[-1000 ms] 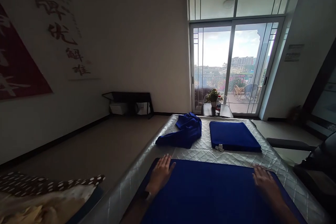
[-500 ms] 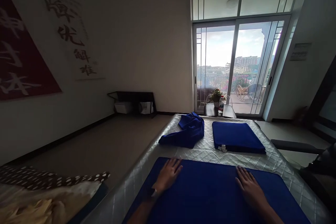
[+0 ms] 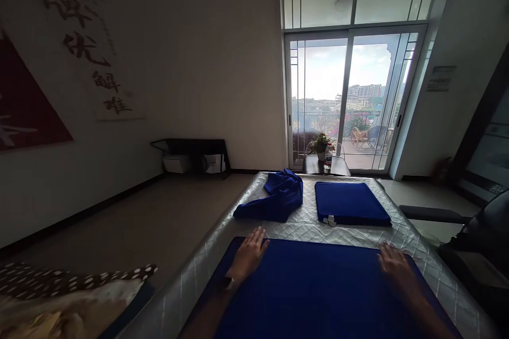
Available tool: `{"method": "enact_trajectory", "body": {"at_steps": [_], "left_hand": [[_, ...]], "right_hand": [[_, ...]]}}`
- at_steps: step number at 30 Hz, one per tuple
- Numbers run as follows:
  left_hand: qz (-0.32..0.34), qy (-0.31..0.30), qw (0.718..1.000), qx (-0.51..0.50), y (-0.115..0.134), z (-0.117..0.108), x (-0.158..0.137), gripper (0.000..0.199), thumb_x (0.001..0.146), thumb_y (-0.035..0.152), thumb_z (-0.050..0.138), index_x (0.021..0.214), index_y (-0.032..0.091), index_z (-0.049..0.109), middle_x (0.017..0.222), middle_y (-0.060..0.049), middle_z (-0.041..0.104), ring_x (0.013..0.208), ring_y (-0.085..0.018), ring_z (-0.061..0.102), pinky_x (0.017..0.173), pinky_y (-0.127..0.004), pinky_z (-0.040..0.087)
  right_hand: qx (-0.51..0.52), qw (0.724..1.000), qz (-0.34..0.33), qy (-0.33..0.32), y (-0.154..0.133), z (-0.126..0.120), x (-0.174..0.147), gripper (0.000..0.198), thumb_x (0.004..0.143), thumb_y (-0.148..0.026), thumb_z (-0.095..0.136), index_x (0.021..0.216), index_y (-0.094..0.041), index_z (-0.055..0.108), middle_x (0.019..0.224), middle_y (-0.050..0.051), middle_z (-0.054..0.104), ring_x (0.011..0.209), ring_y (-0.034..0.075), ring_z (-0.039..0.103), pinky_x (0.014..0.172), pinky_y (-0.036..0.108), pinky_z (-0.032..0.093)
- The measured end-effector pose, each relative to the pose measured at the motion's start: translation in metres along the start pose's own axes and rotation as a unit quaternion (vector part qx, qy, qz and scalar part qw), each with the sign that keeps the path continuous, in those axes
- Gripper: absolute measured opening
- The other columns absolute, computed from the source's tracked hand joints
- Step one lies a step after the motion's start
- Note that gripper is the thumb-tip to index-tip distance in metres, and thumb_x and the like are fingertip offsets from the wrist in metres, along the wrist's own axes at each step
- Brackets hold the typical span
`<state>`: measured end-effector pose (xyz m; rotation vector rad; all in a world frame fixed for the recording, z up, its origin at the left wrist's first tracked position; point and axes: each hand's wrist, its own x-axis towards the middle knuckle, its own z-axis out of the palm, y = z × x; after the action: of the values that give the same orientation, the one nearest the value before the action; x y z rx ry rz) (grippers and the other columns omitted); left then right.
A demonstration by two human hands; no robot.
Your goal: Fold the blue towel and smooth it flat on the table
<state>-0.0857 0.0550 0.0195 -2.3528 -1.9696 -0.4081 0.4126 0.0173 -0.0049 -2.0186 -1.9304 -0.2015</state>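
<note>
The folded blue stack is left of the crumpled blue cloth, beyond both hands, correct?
Not left: the head view shows the folded blue stack right of the crumpled blue cloth; it does lie beyond the left hand and the right hand.

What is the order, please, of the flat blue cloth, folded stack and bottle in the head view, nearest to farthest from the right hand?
1. Flat blue cloth: beneath the right hand.
2. Folded stack: ahead, slightly left.
3. Bottle: beyond, on the small table.
</note>
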Motion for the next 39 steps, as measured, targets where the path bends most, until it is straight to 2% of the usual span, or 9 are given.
{"method": "enact_trajectory", "body": {"at_steps": [5, 9, 13, 20, 24, 27, 34, 36, 39], "left_hand": [[0.192, 0.012, 0.979, -0.070, 0.126, 0.039, 0.015, 0.050, 0.110, 0.042, 0.032, 0.152, 0.023, 0.052, 0.159, -0.010, 0.052, 0.150, -0.025, 0.044, 0.123, -0.047, 0.037], [0.218, 0.001, 0.972, -0.084, 0.154, 0.060, 0.015, 0.051, 0.110, 0.036, 0.028, 0.158, 0.023, 0.043, 0.159, -0.012, 0.051, 0.151, -0.025, 0.042, 0.124, -0.049, 0.036], [0.156, -0.028, 0.985, -0.068, 0.103, 0.043, 0.005, 0.057, 0.109, 0.049, 0.029, 0.159, 0.023, 0.042, 0.162, -0.011, 0.046, 0.153, -0.027, 0.038, 0.124, -0.052, 0.036], [-0.056, -0.045, 0.997, -0.005, -0.047, 0.005, -0.022, 0.060, 0.108, 0.048, 0.027, 0.156, 0.019, 0.047, 0.163, -0.011, 0.045, 0.154, -0.029, 0.035, 0.126, -0.051, 0.030], [-0.096, -0.063, 0.993, 0.015, -0.080, -0.003, -0.024, 0.059, 0.108, 0.044, 0.026, 0.155, 0.015, 0.048, 0.163, -0.014, 0.044, 0.153, -0.031, 0.036, 0.125, -0.055, 0.030], [-0.057, -0.024, 0.998, 0.023, -0.039, -0.005, -0.013, 0.058, 0.109, 0.040, 0.025, 0.152, 0.012, 0.052, 0.161, -0.016, 0.046, 0.154, -0.031, 0.035, 0.126, -0.053, 0.030], [0.197, 0.023, 0.977, -0.079, 0.154, 0.040, 0.011, 0.053, 0.111, 0.042, 0.029, 0.152, 0.018, 0.051, 0.157, -0.012, 0.054, 0.149, -0.024, 0.045, 0.123, -0.045, 0.039], [0.203, 0.017, 0.975, -0.084, 0.166, 0.051, 0.009, 0.055, 0.111, 0.046, 0.029, 0.154, 0.018, 0.049, 0.157, -0.013, 0.054, 0.148, -0.025, 0.046, 0.121, -0.047, 0.041], [0.174, -0.002, 0.983, -0.061, 0.125, 0.054, 0.005, 0.060, 0.109, 0.053, 0.030, 0.157, 0.020, 0.044, 0.160, -0.012, 0.050, 0.151, -0.027, 0.042, 0.122, -0.050, 0.040]], "right_hand": [[0.079, 0.981, -0.140, -0.109, -0.148, -0.011, -0.004, 0.062, 0.103, -0.036, 0.023, 0.156, -0.013, 0.046, 0.164, 0.009, 0.041, 0.155, 0.023, 0.031, 0.127, 0.038, 0.022], [0.108, 0.974, -0.133, -0.146, -0.182, 0.001, -0.008, 0.063, 0.104, -0.039, 0.023, 0.158, -0.013, 0.041, 0.165, 0.009, 0.039, 0.156, 0.023, 0.028, 0.128, 0.041, 0.020], [0.097, 0.980, -0.110, -0.137, -0.135, 0.012, -0.009, 0.065, 0.103, -0.049, 0.027, 0.159, -0.020, 0.040, 0.166, 0.005, 0.038, 0.156, 0.024, 0.027, 0.129, 0.045, 0.021], [-0.014, 0.994, -0.077, -0.077, 0.038, 0.033, -0.008, 0.060, 0.096, -0.035, 0.026, 0.137, -0.028, 0.069, 0.160, 0.009, 0.047, 0.152, 0.026, 0.034, 0.126, 0.043, 0.024], [-0.043, 0.996, -0.037, -0.063, 0.077, 0.026, -0.004, 0.063, 0.094, -0.031, 0.025, 0.137, -0.016, 0.069, 0.156, 0.020, 0.050, 0.149, 0.031, 0.040, 0.122, 0.051, 0.029], [-0.047, 0.996, -0.041, -0.060, 0.025, 0.011, 0.000, 0.065, 0.095, -0.026, 0.021, 0.140, -0.010, 0.065, 0.156, 0.020, 0.049, 0.150, 0.031, 0.039, 0.124, 0.051, 0.028], [0.096, 0.974, -0.154, -0.134, -0.173, 0.002, -0.005, 0.062, 0.102, -0.034, 0.024, 0.158, -0.011, 0.040, 0.166, 0.010, 0.035, 0.156, 0.023, 0.028, 0.129, 0.042, 0.023], [0.107, 0.972, -0.148, -0.148, -0.177, 0.007, -0.007, 0.062, 0.104, -0.037, 0.024, 0.160, -0.012, 0.036, 0.167, 0.010, 0.032, 0.157, 0.023, 0.026, 0.129, 0.043, 0.020], [0.092, 0.977, -0.119, -0.151, -0.122, 0.011, -0.010, 0.066, 0.105, -0.048, 0.023, 0.162, -0.016, 0.033, 0.168, 0.007, 0.031, 0.158, 0.022, 0.022, 0.130, 0.046, 0.018]]}}
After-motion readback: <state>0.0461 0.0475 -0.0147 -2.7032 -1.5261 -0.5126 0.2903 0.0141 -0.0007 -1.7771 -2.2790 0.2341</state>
